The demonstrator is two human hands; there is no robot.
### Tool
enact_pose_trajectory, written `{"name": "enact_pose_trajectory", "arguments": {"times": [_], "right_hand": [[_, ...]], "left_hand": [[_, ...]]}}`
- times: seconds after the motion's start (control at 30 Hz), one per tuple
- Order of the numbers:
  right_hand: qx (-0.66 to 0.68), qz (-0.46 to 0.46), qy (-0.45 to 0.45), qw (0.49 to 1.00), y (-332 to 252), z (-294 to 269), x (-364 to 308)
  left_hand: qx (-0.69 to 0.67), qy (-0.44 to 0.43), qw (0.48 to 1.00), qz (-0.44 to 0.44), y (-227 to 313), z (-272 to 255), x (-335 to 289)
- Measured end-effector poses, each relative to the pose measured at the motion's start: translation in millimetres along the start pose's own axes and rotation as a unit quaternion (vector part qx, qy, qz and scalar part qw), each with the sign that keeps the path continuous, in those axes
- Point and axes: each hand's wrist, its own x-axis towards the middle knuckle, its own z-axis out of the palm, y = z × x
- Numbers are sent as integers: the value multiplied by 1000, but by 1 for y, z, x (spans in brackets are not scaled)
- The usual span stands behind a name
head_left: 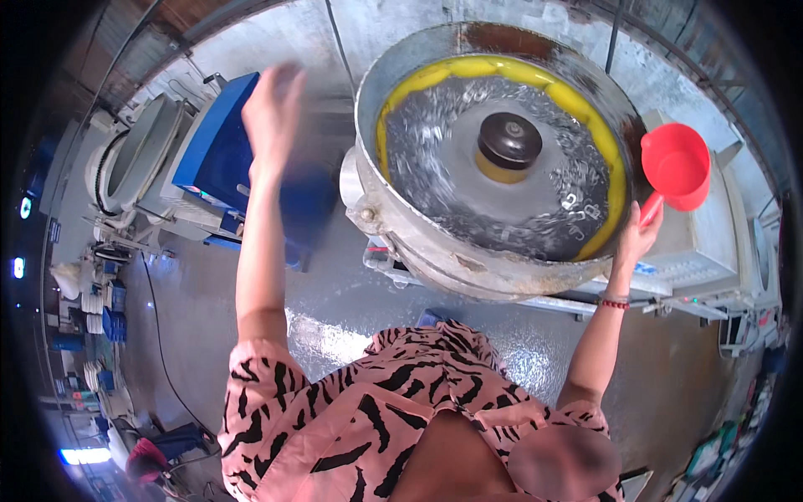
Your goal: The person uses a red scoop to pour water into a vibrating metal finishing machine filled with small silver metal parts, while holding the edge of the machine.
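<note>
A red plastic dipper (676,163) is in my right hand (637,238), with my fingers closed round its handle. Its cup is held beyond the right rim of a large round metal tub (502,280). Inside the tub, many small shiny metal pieces (431,134), partly streaked by motion, lie round a dark-capped centre post (510,140). A yellow ring (606,151) lines the inner wall. My left hand (274,113) is raised beside a blue machine cover (216,134), left of the tub. Motion smears its fingers, so their state and anything in them are unclear.
A pale machine cabinet (703,247) stands to the right of the tub. Another round metal tub (146,151) is at the far left. A dark cable (159,335) runs across the wet grey floor (192,318). Stacked white and blue items (100,309) line the left side.
</note>
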Motion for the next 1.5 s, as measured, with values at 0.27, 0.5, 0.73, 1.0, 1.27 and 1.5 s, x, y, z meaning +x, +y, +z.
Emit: {"name": "enact_pose_trajectory", "arguments": {"times": [0.27,0.5,0.73,1.0,1.27,1.5], "right_hand": [[48,55,-12,997,-17,-2,-2],[16,56,-18,998,-15,3,1],[1,86,-31,996,-26,-1,4],[-10,102,-32,994,-28,5,4],[-3,107,-49,993,-27,4,3],[-11,98,-55,994,-28,5,5]], "left_hand": [[-67,72,916,389,205,145,177],[177,34,896,406,234,353,253],[319,18,864,389,248,388,284],[162,-21,919,360,236,377,303],[140,-54,953,264,241,353,275],[67,-48,972,220,227,344,248]]}}
